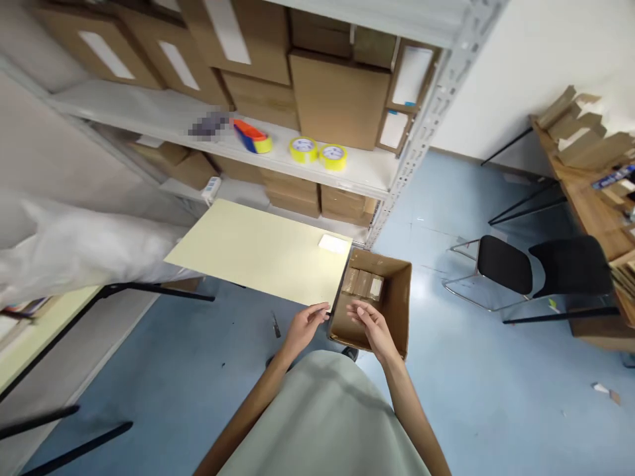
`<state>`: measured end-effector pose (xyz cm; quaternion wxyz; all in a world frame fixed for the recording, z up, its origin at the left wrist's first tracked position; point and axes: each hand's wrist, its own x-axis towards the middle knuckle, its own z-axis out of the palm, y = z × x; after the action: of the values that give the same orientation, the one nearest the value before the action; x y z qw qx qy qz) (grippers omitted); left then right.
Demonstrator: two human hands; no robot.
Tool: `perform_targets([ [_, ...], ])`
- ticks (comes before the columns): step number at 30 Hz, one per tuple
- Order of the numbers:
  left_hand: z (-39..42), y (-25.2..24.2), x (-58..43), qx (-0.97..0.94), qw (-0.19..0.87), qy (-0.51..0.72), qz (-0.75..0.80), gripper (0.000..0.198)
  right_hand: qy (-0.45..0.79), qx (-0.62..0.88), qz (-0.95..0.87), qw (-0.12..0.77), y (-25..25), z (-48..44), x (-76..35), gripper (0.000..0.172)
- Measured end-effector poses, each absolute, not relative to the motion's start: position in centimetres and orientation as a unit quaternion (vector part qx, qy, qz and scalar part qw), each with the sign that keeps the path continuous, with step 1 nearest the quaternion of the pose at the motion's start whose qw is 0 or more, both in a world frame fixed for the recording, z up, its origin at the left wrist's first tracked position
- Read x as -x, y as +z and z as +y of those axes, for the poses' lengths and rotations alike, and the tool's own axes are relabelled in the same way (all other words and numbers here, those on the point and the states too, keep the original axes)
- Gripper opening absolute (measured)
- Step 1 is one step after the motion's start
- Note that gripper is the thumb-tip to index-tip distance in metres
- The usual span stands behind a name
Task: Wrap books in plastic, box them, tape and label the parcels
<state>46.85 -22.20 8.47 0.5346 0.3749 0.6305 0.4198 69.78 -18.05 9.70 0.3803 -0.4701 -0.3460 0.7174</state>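
Note:
My left hand is at the near right corner of a pale yellow tabletop; its fingers are loosely stretched and no object shows in them. Over an open cardboard box hovers my right hand, fingers half bent, thumb apart, holding nothing visible. Inside that box, small brown cartons stand along the far side, one bearing a white label. A small white item, perhaps a label or a slip, lies near the tabletop's far right corner.
Ahead stands a metal shelf with cardboard boxes, two yellow tape rolls and a tape dispenser. A black chair and wooden desk are on the right. White bags lie at left; a dark tool is on the floor.

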Motion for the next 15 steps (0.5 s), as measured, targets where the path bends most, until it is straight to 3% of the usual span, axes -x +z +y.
perform_targets([
  [6,-29.5,10.3,-35.0,-0.287,0.5,0.511,0.637,0.063,0.709,0.445,-0.429,0.339,13.2,-22.5,-57.7,0.054],
  [15,-39.6,11.7,-18.6,-0.19,0.41,0.606,0.655,0.057,0.706,0.435,-0.479,0.288,13.5,-27.9,-39.2,0.045],
])
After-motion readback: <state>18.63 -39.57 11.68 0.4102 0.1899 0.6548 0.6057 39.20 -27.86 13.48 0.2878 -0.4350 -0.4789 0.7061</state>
